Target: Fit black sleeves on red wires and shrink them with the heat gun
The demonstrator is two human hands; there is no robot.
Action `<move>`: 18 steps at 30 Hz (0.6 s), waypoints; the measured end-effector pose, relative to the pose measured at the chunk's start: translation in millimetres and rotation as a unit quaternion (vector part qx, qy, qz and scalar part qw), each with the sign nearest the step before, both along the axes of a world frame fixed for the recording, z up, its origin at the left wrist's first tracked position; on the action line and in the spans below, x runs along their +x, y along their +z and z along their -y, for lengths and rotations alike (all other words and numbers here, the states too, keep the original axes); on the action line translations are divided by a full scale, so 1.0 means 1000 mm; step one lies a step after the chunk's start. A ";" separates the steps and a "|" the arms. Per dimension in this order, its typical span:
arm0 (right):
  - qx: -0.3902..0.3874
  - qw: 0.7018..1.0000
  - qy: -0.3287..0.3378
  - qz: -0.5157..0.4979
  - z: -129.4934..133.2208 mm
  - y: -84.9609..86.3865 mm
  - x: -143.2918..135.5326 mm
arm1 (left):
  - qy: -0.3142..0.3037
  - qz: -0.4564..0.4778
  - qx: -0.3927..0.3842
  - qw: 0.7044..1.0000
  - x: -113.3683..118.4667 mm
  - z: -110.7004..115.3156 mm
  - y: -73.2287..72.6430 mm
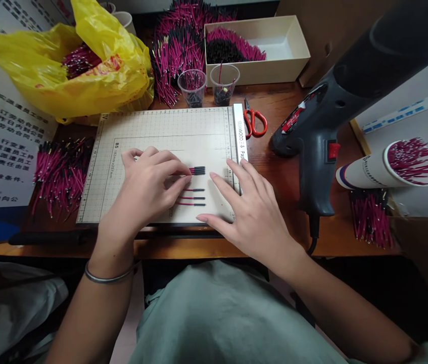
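A flat paper trimmer board (153,126) with a printed grid lies in front of me. My left hand (147,182) is over its middle, thumb and forefinger pinched at a small bunch of magenta wires with black sleeved ends (199,171). The far ends of the wires are hidden under that hand. Below the bunch, several single magenta wires (187,197) lie roughly parallel, their black ends pointing right. My right hand (249,207) rests with fingers spread at the board's right edge, by the white ruler strip (238,126), holding nothing.
A black heat gun (312,116) stands at the right. Red-handled scissors (255,123) lie beyond the board, near two clear cups (224,81). Wires fill a yellow bag (47,91), a cream box (297,45) and a tilted paper cup (365,164). Loose wire piles (62,174) flank the board.
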State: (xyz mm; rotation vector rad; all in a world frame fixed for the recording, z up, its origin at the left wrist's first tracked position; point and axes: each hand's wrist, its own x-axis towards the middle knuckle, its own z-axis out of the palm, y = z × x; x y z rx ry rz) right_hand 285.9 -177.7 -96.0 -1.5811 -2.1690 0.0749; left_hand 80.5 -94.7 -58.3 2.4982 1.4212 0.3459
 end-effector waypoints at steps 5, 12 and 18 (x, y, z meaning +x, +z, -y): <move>-0.013 1.000 0.003 0.006 -0.006 0.000 -0.001 | 0.012 -0.004 0.016 1.000 0.006 -0.003 -0.001; -0.036 0.999 0.020 0.006 -0.006 -0.004 0.001 | -0.010 -0.013 0.009 1.000 0.008 -0.007 -0.004; -0.018 1.000 0.024 -0.010 -0.006 -0.008 0.002 | -0.027 -0.008 0.019 0.999 0.005 -0.007 -0.006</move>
